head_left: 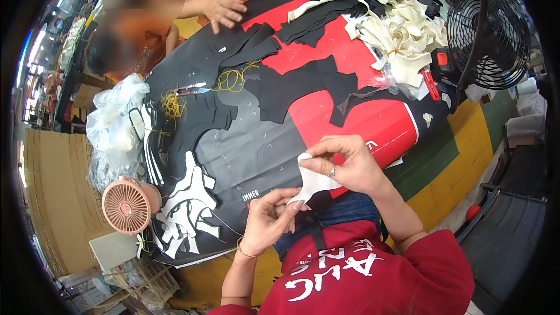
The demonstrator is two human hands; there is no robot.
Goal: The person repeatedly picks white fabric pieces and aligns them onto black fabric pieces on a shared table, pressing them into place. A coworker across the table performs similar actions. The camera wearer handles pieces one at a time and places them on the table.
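A small white cut fabric piece (317,182) is stretched between my two hands, over the table's near edge. My left hand (269,217) pinches its lower left end between thumb and fingers. Higher up and to the right, my right hand (348,162), with a ring on one finger, pinches its top corner. Left of my left hand lies a loose pile of white cut pieces with dark edges (188,207). Beyond my hands, black cut pieces (297,88) are spread over the black and red table covering (248,143).
A pink fan (129,204) stands at the left edge beside clear plastic bags (119,122). Yellow ties (236,77) and small snips (192,89) lie among black pieces. Across the table a person's hands (223,11) work near a cream fabric heap (402,32). A black fan (489,35) stands right.
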